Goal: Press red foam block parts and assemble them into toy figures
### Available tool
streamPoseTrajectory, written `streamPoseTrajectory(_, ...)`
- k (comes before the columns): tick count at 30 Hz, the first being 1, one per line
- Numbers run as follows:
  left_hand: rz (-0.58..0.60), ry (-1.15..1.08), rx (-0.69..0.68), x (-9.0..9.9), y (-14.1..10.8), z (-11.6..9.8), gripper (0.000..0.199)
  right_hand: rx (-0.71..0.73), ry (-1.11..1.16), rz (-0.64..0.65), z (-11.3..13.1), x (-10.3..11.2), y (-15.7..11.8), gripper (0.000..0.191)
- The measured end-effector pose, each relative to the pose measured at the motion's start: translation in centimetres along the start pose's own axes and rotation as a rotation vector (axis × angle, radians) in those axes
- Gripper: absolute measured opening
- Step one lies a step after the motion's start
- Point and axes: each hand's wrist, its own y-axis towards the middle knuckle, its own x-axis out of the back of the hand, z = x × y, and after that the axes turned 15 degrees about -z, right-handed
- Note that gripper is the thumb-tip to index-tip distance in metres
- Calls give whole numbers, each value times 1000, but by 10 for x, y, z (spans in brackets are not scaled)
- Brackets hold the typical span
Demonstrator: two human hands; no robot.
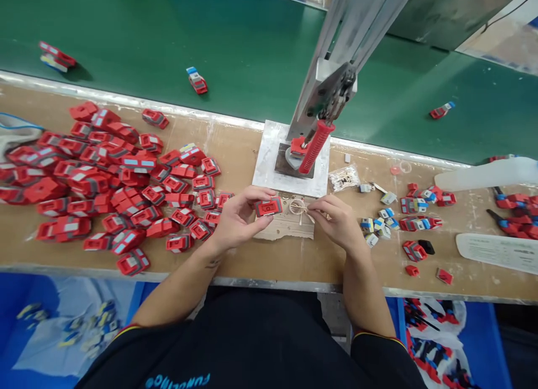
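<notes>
My left hand (241,216) is closed around the edges of a small red toy vehicle shell (269,207), its hollow side with a grey band facing up. My right hand (336,221) pinches a thin pale stick, which looks like a cotton swab (306,207), a short way right of the shell. Below its tip a small round dish (296,206) sits on a torn piece of cardboard (286,227), with more swab sticks by it. Just behind both hands stands a toggle press with a red handle (317,147) on a pale metal base plate (263,170).
Red toy shells (88,179) lie heaped at left. A bag of swabs (343,177), small white-blue parts (380,223) and red toys (414,223) lie at right. Behind runs a green conveyor belt (138,47) carrying several toys. Blue bins (483,333) stand below the table edge.
</notes>
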Motion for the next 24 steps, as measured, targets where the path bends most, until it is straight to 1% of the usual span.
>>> streamPoseTrajectory(3,2,-18,-51,-1,-4,-1,28,-3,21,0,0,-1,0,13)
streamPoseTrajectory(5,21,-53,-59,-2,-5,-3,26,-10,32,3,0,-2,0,11)
streamPoseTrajectory(10,74,-111,-17,-2,-8,-9,21,-41,62,-8,3,-3,-1,8)
streamPoseTrajectory(14,88,-79,23,0,-10,-11,10,-50,71,-35,4,-1,-2,7)
streamPoseTrajectory(20,69,-64,28,0,-10,-13,13,-75,78,-30,2,-1,-3,8)
streamPoseTrajectory(24,66,-107,76,-2,-10,-14,18,-51,80,-28,2,-4,-3,12)
